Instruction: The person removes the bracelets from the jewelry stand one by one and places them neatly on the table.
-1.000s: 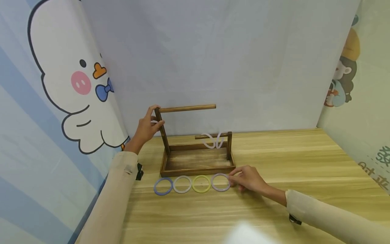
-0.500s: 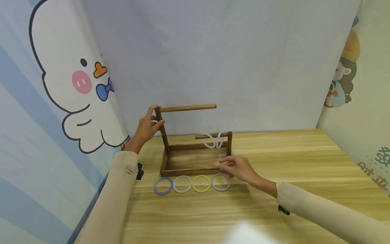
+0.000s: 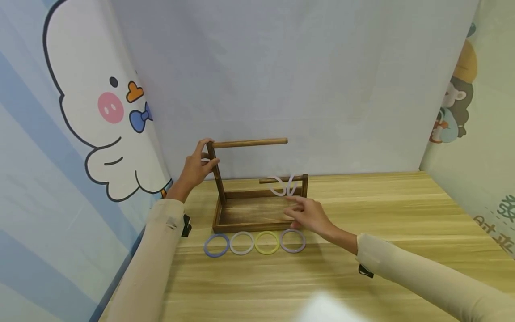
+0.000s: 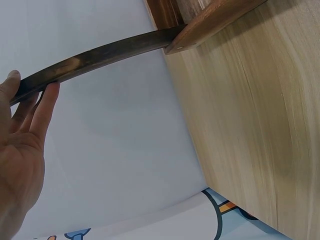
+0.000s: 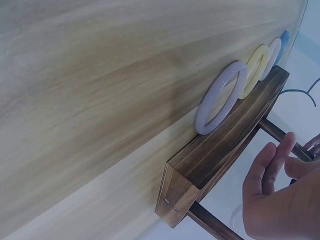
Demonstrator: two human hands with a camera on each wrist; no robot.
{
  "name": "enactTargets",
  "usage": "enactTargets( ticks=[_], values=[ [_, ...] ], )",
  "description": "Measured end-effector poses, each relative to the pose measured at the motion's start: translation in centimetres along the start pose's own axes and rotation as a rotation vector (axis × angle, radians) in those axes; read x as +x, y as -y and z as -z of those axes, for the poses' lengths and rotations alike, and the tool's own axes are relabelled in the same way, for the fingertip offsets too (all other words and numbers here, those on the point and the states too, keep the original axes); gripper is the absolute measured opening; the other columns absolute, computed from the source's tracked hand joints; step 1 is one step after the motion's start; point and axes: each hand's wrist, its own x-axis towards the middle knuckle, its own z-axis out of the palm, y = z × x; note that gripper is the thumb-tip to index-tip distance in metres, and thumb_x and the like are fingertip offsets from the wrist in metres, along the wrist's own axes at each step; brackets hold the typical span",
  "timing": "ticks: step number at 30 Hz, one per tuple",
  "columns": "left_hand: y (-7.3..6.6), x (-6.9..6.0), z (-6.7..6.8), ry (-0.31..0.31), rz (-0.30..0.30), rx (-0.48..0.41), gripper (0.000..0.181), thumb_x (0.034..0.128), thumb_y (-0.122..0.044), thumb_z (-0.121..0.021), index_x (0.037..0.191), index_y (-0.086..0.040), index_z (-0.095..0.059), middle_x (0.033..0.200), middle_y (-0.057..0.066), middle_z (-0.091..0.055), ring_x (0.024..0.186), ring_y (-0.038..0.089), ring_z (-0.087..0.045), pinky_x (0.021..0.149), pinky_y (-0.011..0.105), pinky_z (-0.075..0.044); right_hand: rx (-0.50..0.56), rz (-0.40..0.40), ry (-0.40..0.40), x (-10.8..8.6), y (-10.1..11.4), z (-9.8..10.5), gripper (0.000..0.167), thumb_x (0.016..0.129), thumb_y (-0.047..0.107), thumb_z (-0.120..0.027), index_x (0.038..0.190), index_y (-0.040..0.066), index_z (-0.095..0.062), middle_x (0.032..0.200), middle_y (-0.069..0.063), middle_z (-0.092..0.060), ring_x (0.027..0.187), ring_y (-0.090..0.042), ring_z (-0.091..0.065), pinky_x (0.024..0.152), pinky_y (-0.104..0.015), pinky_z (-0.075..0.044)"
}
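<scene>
My left hand point(image 3: 195, 167) grips the top of the tall post point(image 3: 217, 179) of a dark wooden jewelry stand, thumb on one side and fingers on the other; the left wrist view shows this hold too. Two pale bangles point(image 3: 277, 193) hang on the stand's short lower bar point(image 3: 267, 180). At the stand's right end, my right hand point(image 3: 311, 215) is raised in front of the short post, index finger extended close to the hanging bangles. Whether it touches them I cannot tell. In the right wrist view, nothing shows held in its loosely bent fingers.
Lying in a row before the stand's tray point(image 3: 261, 227) are a blue bangle point(image 3: 216, 256), a white bangle point(image 3: 242, 254), a yellow bangle point(image 3: 267, 253) and a lilac bangle point(image 5: 205, 117). The long upper bar point(image 3: 249, 143) carries nothing. A grey curtain point(image 3: 322, 89) hangs behind the table.
My right hand has moved from beside the lilac bangle up and left, toward the hanging bangles. The lilac bangle stays on the table. My left hand keeps its hold on the post.
</scene>
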Motion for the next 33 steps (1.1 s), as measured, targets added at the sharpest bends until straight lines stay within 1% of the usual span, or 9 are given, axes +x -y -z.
enactTargets(
  ticks=[6,12,16,22,24,28,33],
  values=[
    [0.0,0.1,-0.1,-0.001,-0.002,-0.006,0.063,0.104,-0.014,-0.066,0.156,-0.025,-0.032,0.123,0.031,-0.066,0.108,0.044,-0.072,0.084,0.048,-0.064,0.015,-0.012,0.008,0.1,-0.1,-0.2,0.058,0.101,0.012,-0.071,0.151,-0.005,-0.047,0.113,-0.022,-0.075,0.071,-0.042,-0.075,0.069,-0.042,-0.065],
    [0.0,0.1,-0.1,-0.003,-0.005,-0.008,0.062,0.1037,-0.014,-0.066,0.155,-0.025,-0.033,0.123,0.031,-0.067,0.108,0.044,-0.072,0.083,0.048,-0.064,0.005,-0.024,0.017,0.0,-0.3,-0.3,0.063,0.101,0.011,-0.07,0.155,-0.004,-0.041,0.114,-0.02,-0.075,0.072,-0.043,-0.074,0.068,-0.037,-0.065],
    [0.1,0.1,-0.1,-0.006,-0.008,-0.001,0.062,0.1038,-0.014,-0.066,0.155,-0.026,-0.033,0.123,0.031,-0.067,0.107,0.043,-0.072,0.083,0.048,-0.064,0.016,-0.027,0.025,-0.1,-0.3,-0.5,0.066,0.102,0.011,-0.069,0.157,-0.003,-0.037,0.116,-0.021,-0.075,0.074,-0.045,-0.074,0.07,-0.036,-0.065],
    [0.2,0.0,-0.2,-0.008,-0.011,0.002,0.063,0.1036,-0.014,-0.067,0.155,-0.025,-0.033,0.121,0.03,-0.067,0.106,0.043,-0.073,0.082,0.049,-0.064,0.063,-0.063,0.015,0.1,-0.1,-0.8,0.069,0.102,0.014,-0.069,0.16,-0.001,-0.034,0.123,-0.023,-0.072,0.073,-0.039,-0.076,0.072,-0.041,-0.065],
    [0.2,0.0,-0.2,-0.006,-0.008,0.002,0.063,0.1036,-0.014,-0.067,0.155,-0.026,-0.033,0.121,0.03,-0.068,0.105,0.043,-0.073,0.082,0.049,-0.064,0.076,-0.064,0.003,0.3,0.0,-0.9,0.069,0.103,0.015,-0.069,0.159,0.0,-0.034,0.126,-0.023,-0.07,0.073,-0.037,-0.076,0.071,-0.041,-0.065],
    [0.1,-0.1,-0.1,-0.005,-0.004,0.008,0.063,0.1037,-0.014,-0.067,0.155,-0.025,-0.033,0.121,0.03,-0.068,0.105,0.042,-0.073,0.081,0.049,-0.064,0.087,-0.034,-0.024,0.7,0.2,-1.1,0.065,0.103,0.015,-0.068,0.158,-0.001,-0.037,0.131,-0.025,-0.067,0.074,-0.036,-0.076,0.071,-0.041,-0.065],
    [0.0,0.0,-0.1,-0.008,-0.003,0.01,0.062,0.1036,-0.014,-0.067,0.155,-0.025,-0.033,0.122,0.03,-0.068,0.105,0.042,-0.073,0.081,0.049,-0.064,0.05,-0.026,-0.052,1.3,0.3,-1.3,0.058,0.106,0.019,-0.065,0.156,0.0,-0.041,0.136,-0.025,-0.065,0.076,-0.034,-0.077,0.073,-0.041,-0.065]
  ],
)
